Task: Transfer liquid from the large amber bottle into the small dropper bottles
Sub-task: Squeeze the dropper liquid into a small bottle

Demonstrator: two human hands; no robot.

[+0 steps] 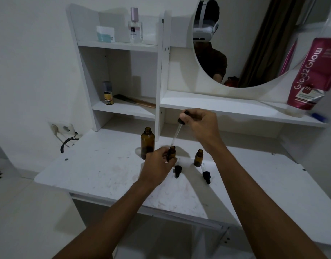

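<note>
Amber bottle (147, 142), uncapped, upright; lvl unclear

Dim, flat indoor light w/ grey cast. Soft shadows on tabletop (97, 171) below left hand (157, 165) & right hand (200, 122), deeper in shelf (123, 109) bays. Wide-angle bend at edges; pink tube (308, 75) far right blurred. Centre approx sharp.

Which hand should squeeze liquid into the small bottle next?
Likely right. The right hand pinches the dropper at its bulb, with the glass tip at the mouth of the small bottle. The left hand grips that bottle.
</note>
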